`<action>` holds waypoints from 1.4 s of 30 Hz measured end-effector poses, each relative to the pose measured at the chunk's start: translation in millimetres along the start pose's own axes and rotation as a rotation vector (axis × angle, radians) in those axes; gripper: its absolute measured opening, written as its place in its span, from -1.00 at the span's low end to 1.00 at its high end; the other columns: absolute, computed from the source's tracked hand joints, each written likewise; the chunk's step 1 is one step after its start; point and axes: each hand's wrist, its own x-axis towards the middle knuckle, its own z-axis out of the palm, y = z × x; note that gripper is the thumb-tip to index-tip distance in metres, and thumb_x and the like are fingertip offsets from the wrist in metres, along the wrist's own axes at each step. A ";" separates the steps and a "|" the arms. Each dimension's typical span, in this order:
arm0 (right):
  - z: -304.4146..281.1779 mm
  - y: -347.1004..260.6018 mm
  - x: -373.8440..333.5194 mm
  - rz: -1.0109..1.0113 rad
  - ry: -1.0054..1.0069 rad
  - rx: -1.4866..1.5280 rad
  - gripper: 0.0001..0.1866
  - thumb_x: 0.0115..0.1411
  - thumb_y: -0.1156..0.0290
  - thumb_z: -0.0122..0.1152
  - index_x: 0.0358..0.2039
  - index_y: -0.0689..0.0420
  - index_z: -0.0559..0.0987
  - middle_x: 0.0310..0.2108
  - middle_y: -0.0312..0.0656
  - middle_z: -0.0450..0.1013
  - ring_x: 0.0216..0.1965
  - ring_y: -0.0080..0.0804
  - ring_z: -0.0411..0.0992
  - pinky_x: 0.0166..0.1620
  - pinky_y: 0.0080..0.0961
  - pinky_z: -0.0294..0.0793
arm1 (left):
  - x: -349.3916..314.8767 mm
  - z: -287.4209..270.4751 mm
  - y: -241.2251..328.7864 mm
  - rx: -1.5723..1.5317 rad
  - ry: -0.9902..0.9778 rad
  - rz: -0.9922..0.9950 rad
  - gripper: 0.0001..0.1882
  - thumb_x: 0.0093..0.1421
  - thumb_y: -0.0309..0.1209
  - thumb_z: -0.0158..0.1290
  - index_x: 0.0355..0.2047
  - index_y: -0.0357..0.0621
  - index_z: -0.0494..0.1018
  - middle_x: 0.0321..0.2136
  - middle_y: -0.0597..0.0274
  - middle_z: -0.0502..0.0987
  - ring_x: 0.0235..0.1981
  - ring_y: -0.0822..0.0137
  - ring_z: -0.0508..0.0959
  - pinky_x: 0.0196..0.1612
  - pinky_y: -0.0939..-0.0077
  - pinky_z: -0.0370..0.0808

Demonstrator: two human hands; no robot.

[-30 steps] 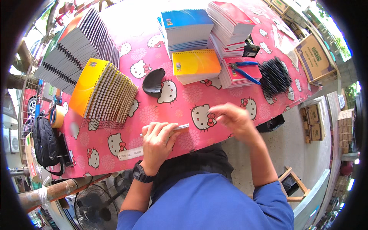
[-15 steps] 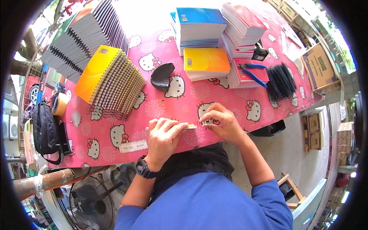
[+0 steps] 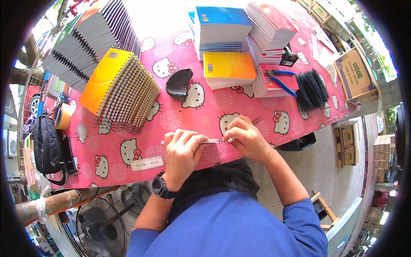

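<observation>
My left hand [image 3: 184,147] is closed over a thin notebook [image 3: 212,141] stood edge-on near the table's front edge. Its right end sticks out past my fingers. At that end, my right hand [image 3: 248,138] is closed in a pinch, with a spiral binding coil [image 3: 257,121] showing beyond the fingertips. How far the coil sits in the notebook's holes is hidden. Blue-handled pliers [image 3: 282,80] lie on a pink notebook stack [image 3: 267,92], beside a bundle of black binding coils [image 3: 313,90].
Bound yellow notebooks [image 3: 109,77] lean in a pile at left, with grey-paged ones [image 3: 81,51] behind. Yellow [image 3: 230,64] and blue [image 3: 224,19] stacks stand ahead. A black curved dish [image 3: 179,85], a paper label strip [image 3: 147,163] and a black bag [image 3: 48,145] lie on the pink tablecloth.
My right fingers have turned slightly at the notebook's end, and the coil now shows beyond them, pointing up and right. My left hand stays on the notebook. The view has shifted slightly.
</observation>
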 end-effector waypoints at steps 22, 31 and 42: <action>-16.4 -7.4 27.8 0.342 -0.314 0.122 -0.68 0.12 0.52 -0.01 -0.07 0.17 0.37 -0.50 -0.03 0.41 -0.42 -0.23 0.45 -0.36 -0.34 0.42 | 0.3 8.1 17.0 -0.069 -0.024 0.025 -0.75 -0.12 -0.37 0.18 -0.35 0.02 0.49 -0.44 0.36 0.47 -0.36 0.29 0.43 -0.19 0.36 0.22; 73.1 48.7 125.7 -0.060 -0.083 -0.476 -0.46 -0.06 0.28 0.26 -0.03 0.13 0.40 -0.10 -0.17 0.37 -0.11 -0.22 0.37 -0.09 -0.38 0.40 | 9.4 9.9 17.7 -0.016 -0.169 0.094 -0.83 -0.04 -0.33 0.14 -0.41 -0.02 0.48 -0.43 0.35 0.48 -0.34 0.28 0.44 -0.18 0.34 0.22; -24.6 49.6 -7.1 0.317 -0.057 0.153 -0.67 -0.08 0.68 0.12 -0.25 0.12 0.53 -0.07 -0.06 0.30 -0.01 -0.15 0.31 -0.03 -0.39 0.36 | 5.5 3.4 4.4 -0.053 -0.196 0.105 -0.80 -0.04 -0.28 0.14 -0.37 0.01 0.47 -0.40 0.39 0.52 -0.32 0.35 0.48 -0.08 0.27 0.17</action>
